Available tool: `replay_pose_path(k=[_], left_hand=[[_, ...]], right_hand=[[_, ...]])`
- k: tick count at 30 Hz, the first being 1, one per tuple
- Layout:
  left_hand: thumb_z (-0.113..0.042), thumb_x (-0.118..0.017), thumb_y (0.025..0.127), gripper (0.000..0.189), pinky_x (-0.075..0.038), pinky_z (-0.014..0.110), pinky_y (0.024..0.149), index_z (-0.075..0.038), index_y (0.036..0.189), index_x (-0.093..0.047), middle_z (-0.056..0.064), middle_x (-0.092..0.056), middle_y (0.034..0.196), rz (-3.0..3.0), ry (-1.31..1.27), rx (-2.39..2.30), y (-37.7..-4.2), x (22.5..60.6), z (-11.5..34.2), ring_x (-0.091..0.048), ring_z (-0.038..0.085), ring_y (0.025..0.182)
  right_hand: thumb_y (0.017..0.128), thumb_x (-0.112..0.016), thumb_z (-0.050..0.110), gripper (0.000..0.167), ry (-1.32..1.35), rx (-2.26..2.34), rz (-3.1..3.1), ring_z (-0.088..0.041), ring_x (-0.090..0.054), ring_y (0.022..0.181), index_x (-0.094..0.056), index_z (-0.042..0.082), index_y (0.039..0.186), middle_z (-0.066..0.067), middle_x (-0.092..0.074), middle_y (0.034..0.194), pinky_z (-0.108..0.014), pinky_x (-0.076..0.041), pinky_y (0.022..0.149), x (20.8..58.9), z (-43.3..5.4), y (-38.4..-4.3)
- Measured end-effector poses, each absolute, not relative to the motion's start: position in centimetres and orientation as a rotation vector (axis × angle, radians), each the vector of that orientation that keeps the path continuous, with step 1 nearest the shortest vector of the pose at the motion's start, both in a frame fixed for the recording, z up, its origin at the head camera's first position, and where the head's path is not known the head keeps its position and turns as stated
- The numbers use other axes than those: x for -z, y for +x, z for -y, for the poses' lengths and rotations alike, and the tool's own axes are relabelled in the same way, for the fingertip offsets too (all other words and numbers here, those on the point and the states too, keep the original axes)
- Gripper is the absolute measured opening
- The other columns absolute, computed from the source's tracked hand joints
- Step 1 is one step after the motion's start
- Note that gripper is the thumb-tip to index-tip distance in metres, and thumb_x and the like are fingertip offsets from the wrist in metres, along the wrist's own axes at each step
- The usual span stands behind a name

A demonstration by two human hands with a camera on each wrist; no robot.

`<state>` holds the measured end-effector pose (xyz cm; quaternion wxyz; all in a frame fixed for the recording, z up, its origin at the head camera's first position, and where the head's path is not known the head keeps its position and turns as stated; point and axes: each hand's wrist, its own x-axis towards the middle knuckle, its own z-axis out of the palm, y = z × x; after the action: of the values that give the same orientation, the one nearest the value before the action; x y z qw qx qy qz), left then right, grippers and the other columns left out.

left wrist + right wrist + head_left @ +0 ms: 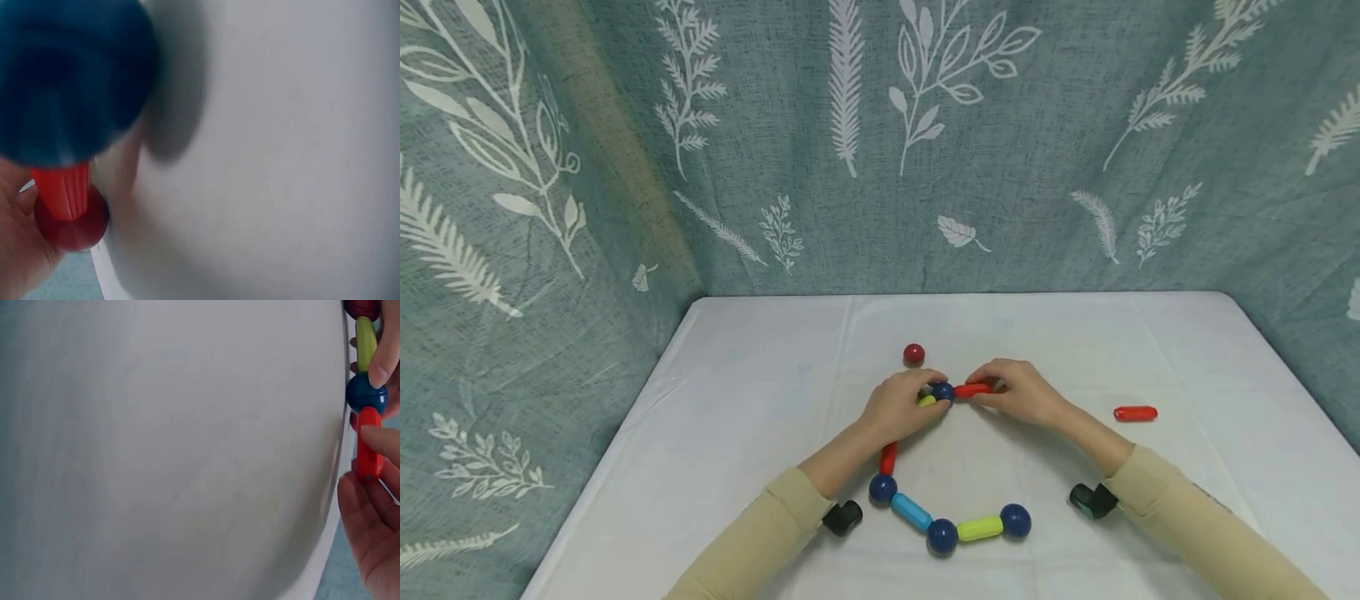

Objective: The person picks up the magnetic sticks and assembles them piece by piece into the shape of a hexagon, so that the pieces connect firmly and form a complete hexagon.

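Observation:
My left hand (898, 406) holds a dark blue ball (943, 392) at the far end of a chain of balls and rods. A yellow-green rod (366, 345) joins this ball to a dark red ball (362, 307). With thumb and fingers, my right hand (1026, 393) pinches a red rod (973, 389), one end of which meets the blue ball. From beneath the left hand another red rod (888, 458) runs toward the near side, to a blue ball (883, 489). The chain's stretch under the left palm is hidden in the head view.
Nearer, the chain continues with a light blue rod (912, 512), a blue ball (942, 537), a yellow-green rod (980, 528) and an end ball (1016, 521). A red ball (913, 355) shows beyond the left hand. One loose red rod (1136, 413) lies at right on the white-covered table (760, 358).

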<state>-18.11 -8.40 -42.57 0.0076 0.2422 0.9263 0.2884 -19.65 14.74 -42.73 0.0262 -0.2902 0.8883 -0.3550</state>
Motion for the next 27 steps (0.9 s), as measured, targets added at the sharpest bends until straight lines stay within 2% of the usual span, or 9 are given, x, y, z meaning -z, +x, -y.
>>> replay_pose_path(k=[3,7,13,16,21,27], left_hand=[[-0.028,-0.074,0.087,0.033,-0.051,0.027,0.074,-0.013,0.116,-0.067,0.001,-0.069,0.104,-2.917,0.773,-0.865,-18.3,42.5,8.6,-0.061,0.015,0.085],[-0.031,-0.076,0.085,0.034,-0.049,0.025,0.071,-0.013,0.111,-0.065,0.000,-0.065,0.096,-2.929,0.771,-0.813,-18.6,42.6,9.0,-0.057,0.014,0.083],[-0.031,-0.073,0.088,0.031,-0.049,0.032,0.088,-0.014,0.113,-0.067,0.001,-0.066,0.108,-2.867,0.821,-0.883,-18.9,43.2,9.3,-0.058,0.017,0.100],[-0.030,-0.071,0.091,0.028,-0.048,0.034,0.092,-0.015,0.115,-0.069,0.000,-0.067,0.111,-2.827,0.835,-0.937,-18.8,43.4,9.3,-0.058,0.017,0.103],[-0.030,-0.070,0.091,0.026,-0.048,0.034,0.090,-0.017,0.114,-0.070,-0.001,-0.067,0.109,-2.842,0.824,-0.927,-18.7,43.5,9.2,-0.058,0.017,0.101],[-0.030,-0.070,0.091,0.025,-0.048,0.034,0.088,-0.018,0.113,-0.071,-0.001,-0.067,0.107,-2.855,0.833,-0.904,-18.8,43.7,9.4,-0.057,0.017,0.098]], right_hand=[[0.087,-0.074,0.010,0.019,-0.901,1.111,-2.742,-0.018,-0.065,0.086,-0.072,0.004,0.105,-0.005,-0.070,0.098,-0.032,-0.053,0.075,42.8,-14.3,-19.6],[0.087,-0.073,0.010,0.019,-0.890,1.135,-2.716,-0.017,-0.064,0.087,-0.072,0.005,0.105,-0.004,-0.070,0.098,-0.032,-0.053,0.077,42.8,-13.8,-19.5],[0.089,-0.072,0.013,0.019,-0.917,1.125,-2.651,-0.014,-0.064,0.086,-0.072,0.006,0.107,-0.003,-0.070,0.099,-0.028,-0.052,0.076,42.6,-13.0,-19.8],[0.090,-0.071,0.016,0.018,-0.890,1.095,-2.646,-0.013,-0.064,0.084,-0.072,0.008,0.106,-0.002,-0.070,0.099,-0.027,-0.052,0.072,42.3,-12.9,-20.2],[0.094,-0.065,0.018,0.019,-0.790,1.105,-2.699,-0.019,-0.064,0.089,-0.072,0.008,0.108,-0.004,-0.070,0.102,-0.034,-0.052,0.075,42.0,-12.7,-22.0],[0.095,-0.063,0.013,0.031,-0.813,1.169,-2.664,-0.028,-0.062,0.104,-0.063,0.003,0.124,-0.013,-0.063,0.121,-0.043,-0.051,0.088,41.9,-11.3,-24.3]])
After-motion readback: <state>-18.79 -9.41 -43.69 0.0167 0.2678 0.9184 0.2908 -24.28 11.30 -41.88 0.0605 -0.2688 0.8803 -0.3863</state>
